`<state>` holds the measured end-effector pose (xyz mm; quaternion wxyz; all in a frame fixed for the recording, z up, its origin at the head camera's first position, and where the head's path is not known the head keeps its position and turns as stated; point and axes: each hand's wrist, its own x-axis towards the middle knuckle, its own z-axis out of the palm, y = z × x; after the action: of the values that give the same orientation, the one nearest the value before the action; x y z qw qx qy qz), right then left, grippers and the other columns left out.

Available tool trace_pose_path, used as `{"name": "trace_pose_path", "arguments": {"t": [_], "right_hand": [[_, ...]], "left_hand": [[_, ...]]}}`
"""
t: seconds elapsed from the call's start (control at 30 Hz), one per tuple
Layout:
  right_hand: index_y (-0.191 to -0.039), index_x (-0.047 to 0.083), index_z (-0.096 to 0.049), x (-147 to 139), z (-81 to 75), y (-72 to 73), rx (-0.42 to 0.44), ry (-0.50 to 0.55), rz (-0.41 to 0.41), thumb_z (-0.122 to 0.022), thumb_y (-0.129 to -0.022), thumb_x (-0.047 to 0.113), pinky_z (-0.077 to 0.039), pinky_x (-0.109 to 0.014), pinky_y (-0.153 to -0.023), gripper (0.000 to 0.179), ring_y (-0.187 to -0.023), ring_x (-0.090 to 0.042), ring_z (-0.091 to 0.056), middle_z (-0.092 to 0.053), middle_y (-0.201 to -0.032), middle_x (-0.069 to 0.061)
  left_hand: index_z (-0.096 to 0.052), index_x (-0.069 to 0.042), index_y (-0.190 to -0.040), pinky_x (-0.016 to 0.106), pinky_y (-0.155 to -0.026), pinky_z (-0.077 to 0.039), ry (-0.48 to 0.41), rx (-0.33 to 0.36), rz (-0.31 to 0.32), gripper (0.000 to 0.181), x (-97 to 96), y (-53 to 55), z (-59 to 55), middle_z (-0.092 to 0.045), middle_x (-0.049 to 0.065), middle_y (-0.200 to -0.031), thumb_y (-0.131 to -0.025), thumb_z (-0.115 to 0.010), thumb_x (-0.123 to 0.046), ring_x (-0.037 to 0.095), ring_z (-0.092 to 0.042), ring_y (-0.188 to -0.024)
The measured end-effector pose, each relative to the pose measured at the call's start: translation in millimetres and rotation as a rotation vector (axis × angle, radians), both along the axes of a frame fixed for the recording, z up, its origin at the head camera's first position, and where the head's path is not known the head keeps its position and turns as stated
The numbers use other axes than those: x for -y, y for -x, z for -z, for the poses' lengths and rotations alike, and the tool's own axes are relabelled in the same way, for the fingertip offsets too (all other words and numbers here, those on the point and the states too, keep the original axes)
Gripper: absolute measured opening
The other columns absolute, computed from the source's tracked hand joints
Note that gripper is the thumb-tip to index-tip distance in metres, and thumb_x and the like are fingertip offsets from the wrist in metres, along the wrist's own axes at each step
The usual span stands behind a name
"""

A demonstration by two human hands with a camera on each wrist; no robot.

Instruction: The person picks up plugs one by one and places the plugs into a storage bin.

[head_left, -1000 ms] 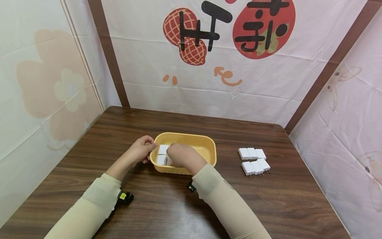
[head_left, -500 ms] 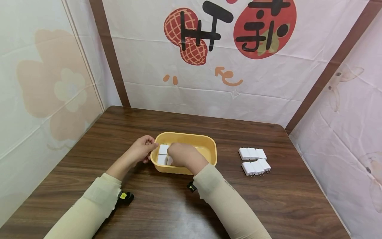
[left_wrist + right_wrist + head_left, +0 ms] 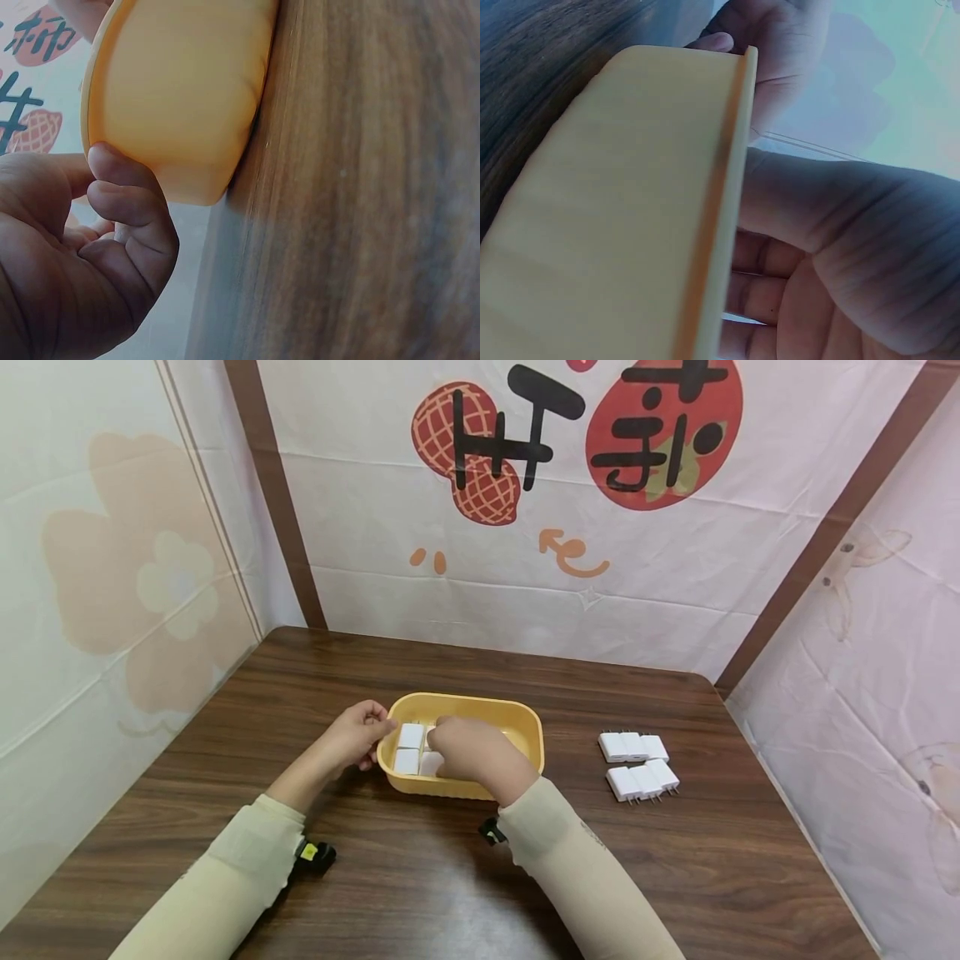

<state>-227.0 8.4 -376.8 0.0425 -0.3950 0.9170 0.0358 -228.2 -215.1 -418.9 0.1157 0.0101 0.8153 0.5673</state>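
In the head view a yellow plastic tub (image 3: 442,788) stands on the table. My left hand (image 3: 356,735) pinches its left rim between thumb and forefinger, as the left wrist view also shows, with the tub's wall (image 3: 172,90) there. My right hand (image 3: 480,756) reaches down into the tub from the right. Its fingertips are hidden by the hand and, in the right wrist view, by the tub's wall (image 3: 630,202). White plug chargers lie in the tub's left end: a rear one (image 3: 410,735), a front one (image 3: 407,762) and another front one (image 3: 431,764). A further charger shows partly beside the right fingertips.
To the right of the tub, two rows of white plug chargers lie on the wooden table (image 3: 375,877), a back row (image 3: 633,746) and a front row (image 3: 642,780), prongs showing. Printed cloth walls (image 3: 480,602) enclose the table's back and sides.
My right hand has shifted slightly right inside the tub, and more of the chargers beneath it now show. The left hand has kept its hold on the rim.
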Motion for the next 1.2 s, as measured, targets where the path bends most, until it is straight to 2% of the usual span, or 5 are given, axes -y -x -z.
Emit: {"name": "trace_pose_path", "arguments": {"t": [0.13,0.23,0.53,0.87,1.2], "right_hand": [[-0.096,0.018,-0.072,-6.4,-3.3,-4.6,-0.017,0.000,-0.003,-0.081,-0.089,0.024,-0.047,-0.024,-0.064,0.013,-0.072,-0.009,-0.053,-0.059,-0.090,0.005],[-0.100,0.017,-0.074,-11.5,-4.9,-7.4,-0.043,-0.007,-0.004,-0.082,-0.089,0.027,-0.050,-0.024,-0.065,0.017,-0.073,-0.008,-0.055,-0.061,-0.093,0.004],[-0.104,0.015,-0.074,-30.0,-13.1,-13.1,-0.028,0.009,0.018,-0.083,-0.088,0.028,-0.049,-0.025,-0.064,0.022,-0.072,-0.010,-0.054,-0.059,-0.094,0.003],[-0.107,0.012,-0.073,-46.5,-17.9,-16.4,-0.032,0.035,-0.011,-0.083,-0.089,0.027,-0.051,-0.025,-0.068,0.025,-0.074,-0.010,-0.056,-0.061,-0.099,0.001],[-0.104,0.011,-0.071,-63.2,-20.7,-17.2,-0.061,0.021,-0.083,-0.082,-0.089,0.026,-0.053,-0.028,-0.072,0.023,-0.078,-0.012,-0.059,-0.060,-0.097,0.001]], "left_hand": [[-0.046,0.001,-0.116,0.027,-0.045,-0.044,-0.001,-0.007,-0.006,0.026,4.6,8.0,14.5,-0.049,0.002,-0.068,-0.108,-0.053,-0.022,0.014,-0.050,-0.052],[-0.046,0.000,-0.116,0.027,-0.045,-0.044,-0.006,-0.007,-0.008,0.027,5.8,10.1,19.0,-0.050,0.002,-0.069,-0.107,-0.055,-0.024,0.014,-0.051,-0.052],[-0.047,-0.001,-0.114,0.027,-0.045,-0.044,-0.006,-0.011,-0.021,0.026,5.5,12.1,18.2,-0.050,0.003,-0.069,-0.107,-0.056,-0.024,0.016,-0.051,-0.053],[-0.047,-0.001,-0.115,0.027,-0.046,-0.045,0.003,0.001,-0.026,0.026,6.1,12.2,17.5,-0.050,0.003,-0.070,-0.107,-0.056,-0.025,0.015,-0.051,-0.053],[-0.047,-0.001,-0.116,0.027,-0.046,-0.045,0.003,0.008,-0.024,0.027,5.7,11.6,18.5,-0.050,0.003,-0.070,-0.107,-0.056,-0.025,0.015,-0.052,-0.053]]}}
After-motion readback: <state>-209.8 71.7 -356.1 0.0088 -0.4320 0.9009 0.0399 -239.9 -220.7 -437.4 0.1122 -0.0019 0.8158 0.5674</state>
